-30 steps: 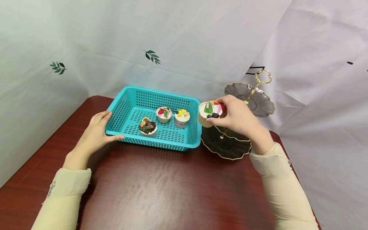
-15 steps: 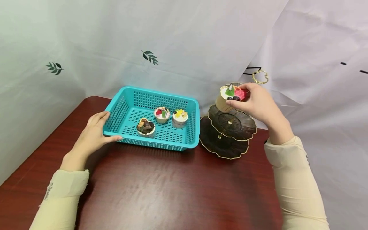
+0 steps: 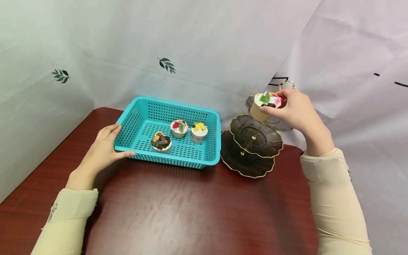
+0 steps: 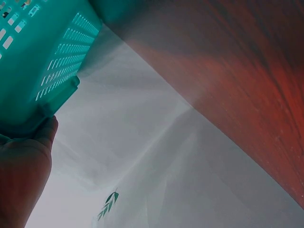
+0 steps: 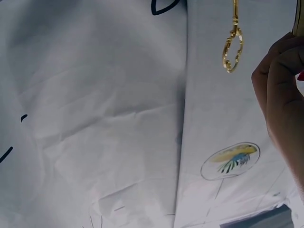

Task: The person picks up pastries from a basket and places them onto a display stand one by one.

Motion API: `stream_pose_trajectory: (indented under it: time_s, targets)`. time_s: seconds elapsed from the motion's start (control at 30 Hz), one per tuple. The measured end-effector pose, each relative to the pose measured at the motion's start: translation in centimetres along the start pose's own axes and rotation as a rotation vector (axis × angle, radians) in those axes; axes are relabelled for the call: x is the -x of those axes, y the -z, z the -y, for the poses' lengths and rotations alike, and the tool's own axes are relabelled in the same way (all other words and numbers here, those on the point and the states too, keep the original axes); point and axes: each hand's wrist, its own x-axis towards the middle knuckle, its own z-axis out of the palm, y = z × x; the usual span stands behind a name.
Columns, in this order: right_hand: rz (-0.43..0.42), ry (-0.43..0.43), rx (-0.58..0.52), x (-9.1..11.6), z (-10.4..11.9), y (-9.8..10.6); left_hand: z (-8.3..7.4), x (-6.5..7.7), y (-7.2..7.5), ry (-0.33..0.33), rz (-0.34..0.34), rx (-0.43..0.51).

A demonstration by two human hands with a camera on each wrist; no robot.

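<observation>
In the head view my right hand (image 3: pixel 299 109) holds a fruit-topped cupcake (image 3: pixel 257 111) between thumb and fingers. White cream, a green piece, dark berries and a red piece top it. It is held over the three-tier stand (image 3: pixel 247 134), whose dark plates have gold edges; hand and cupcake partly hide the upper plate. At the left, my left hand (image 3: pixel 98 148) rests on the front left corner of a turquoise basket (image 3: pixel 175 161), fingers along the side rim, thumb on the front rim. The left wrist view shows that hand (image 4: pixel 26 166) against the basket rim.
Inside the basket sit a chocolate-topped cupcake (image 3: pixel 161 142), a red-and-green topped cupcake (image 3: pixel 179 128) and a yellow-topped cupcake (image 3: pixel 199 134). The stand's gold ring handle (image 5: pixel 232 50) rises near my right hand. A reddish-brown table (image 3: pixel 191 209) meets a pale cloth backdrop (image 3: pixel 197 46).
My right hand has carried the cupcake up and to the right, from beside the basket's right edge to over the stand's upper part. The left hand and basket stay in place.
</observation>
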Motion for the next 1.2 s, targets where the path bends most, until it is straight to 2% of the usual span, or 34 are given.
stream_pose_trajectory:
  time_s: [0.23, 0.77, 1.2]
  targets:
    - [0.023, -0.023, 0.021, -0.2, -0.7, -0.1, -0.1, 0.1, 0.0, 0.01, 0.01, -0.005]
    - [-0.018, -0.06, 0.056, -0.5, -1.9, -1.2, -0.1, 0.2, -0.1, 0.007, 0.004, -0.007]
    - [-0.009, -0.077, 0.047, -0.7, -2.5, -1.6, 0.0, 0.2, -0.1, 0.002, -0.003, -0.005]
